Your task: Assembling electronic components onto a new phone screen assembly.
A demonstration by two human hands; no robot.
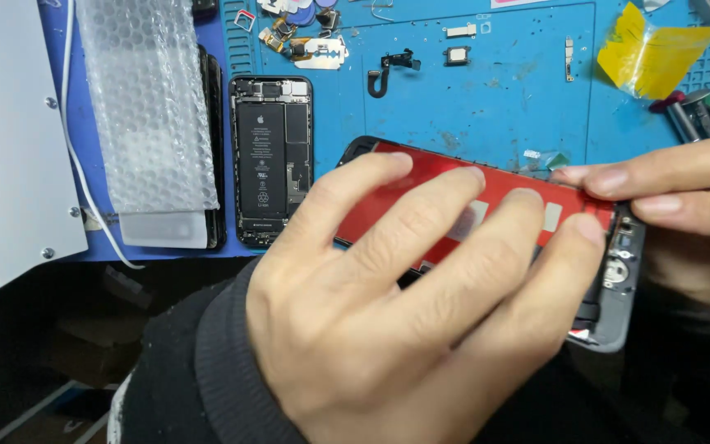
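**Both hands on the red-backed screen panel**

Looking down from the head camera, I start at the far left: a white casing lies over the edge of the blue work mat, with a white cable running down beside it. Next comes a strip of bubble wrap laid over a dark phone, probably to protect its glass. Just right of that an opened phone lies flat with its black battery facing up, set aside but near. Small loose parts sit toward the top of the mat, well apart from my hands.

My left hand is spread flat, fingers extended and pressing on the red-backed screen panel; it clamps nothing, only bears down. I judge this steadies the panel over the dark phone frame beneath. The panel lies under those fingers and tilts up toward the left.

My right hand comes in from the right edge, its thumb and forefinger pinching the panel's top right corner, seemingly aligning it with the frame. Yellow tape and tool handles lie beyond.
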